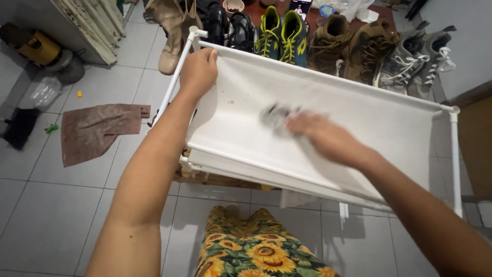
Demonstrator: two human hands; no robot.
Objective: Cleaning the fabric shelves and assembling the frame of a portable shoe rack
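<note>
- Your left hand (197, 72) is closed around the far white rail of a white fabric shoe rack (359, 128), near its left corner post.
- Your right hand (320, 136), blurred, presses a small grey cloth (275, 117) onto the middle of the top fabric shelf; whether the fingers are clenched on it, I cannot tell.
- Risk, as a judgement: the light frame could tip or slide if you press hard, and a rail could pop from its joint.
- The shelf holds only the cloth and small brown specks.
- Shoes (328, 46) line the floor just behind; a brown rag (95, 131) lies left.
</note>
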